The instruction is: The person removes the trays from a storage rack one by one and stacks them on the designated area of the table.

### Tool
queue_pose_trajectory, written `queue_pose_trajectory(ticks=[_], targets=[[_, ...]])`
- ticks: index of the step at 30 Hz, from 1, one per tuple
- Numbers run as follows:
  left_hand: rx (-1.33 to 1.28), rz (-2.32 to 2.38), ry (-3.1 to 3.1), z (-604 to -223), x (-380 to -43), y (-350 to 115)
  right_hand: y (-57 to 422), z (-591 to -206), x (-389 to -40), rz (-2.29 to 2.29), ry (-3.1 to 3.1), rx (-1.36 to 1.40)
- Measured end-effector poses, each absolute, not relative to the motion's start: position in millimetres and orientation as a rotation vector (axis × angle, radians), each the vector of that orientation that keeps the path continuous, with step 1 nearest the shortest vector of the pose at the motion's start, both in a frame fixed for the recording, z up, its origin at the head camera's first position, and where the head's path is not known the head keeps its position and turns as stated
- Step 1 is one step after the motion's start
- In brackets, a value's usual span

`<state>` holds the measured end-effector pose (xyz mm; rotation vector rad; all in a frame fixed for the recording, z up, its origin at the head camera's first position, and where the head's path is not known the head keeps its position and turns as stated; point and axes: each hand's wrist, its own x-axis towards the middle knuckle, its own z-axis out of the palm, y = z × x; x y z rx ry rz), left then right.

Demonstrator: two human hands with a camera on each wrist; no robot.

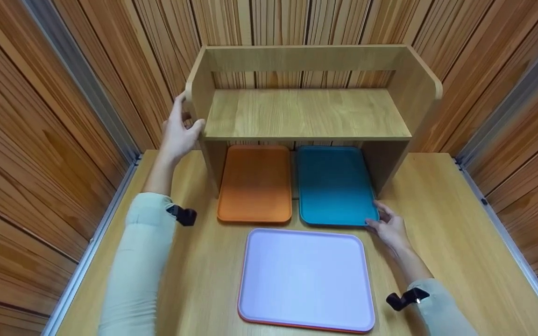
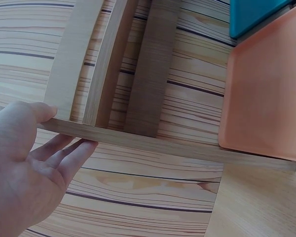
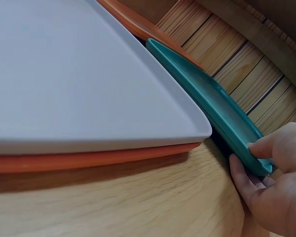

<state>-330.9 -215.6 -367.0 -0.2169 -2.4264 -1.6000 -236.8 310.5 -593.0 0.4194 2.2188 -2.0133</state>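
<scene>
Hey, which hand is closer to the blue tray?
Right. The right hand pinches the blue tray at its front right corner; the left hand is farther off, gripping the left side of the wooden shelf.

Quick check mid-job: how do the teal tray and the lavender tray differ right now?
The teal tray runs lengthwise front to back, partly under the shelf; the lavender tray lies crosswise in front of it. The right hand grips the teal tray's near right corner; neither hand touches the lavender tray, which sits on an orange-red tray. Both have rounded corners and raised rims.
</scene>
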Motion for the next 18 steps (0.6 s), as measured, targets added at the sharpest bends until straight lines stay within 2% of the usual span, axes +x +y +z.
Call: queue_pose_trajectory(ticks=[18], targets=[[-0.254,-1.648,-2.403,-366.5,-329.4,-215.4,302.5,-584.2,-238.4,-2.326,1.839,0.564]])
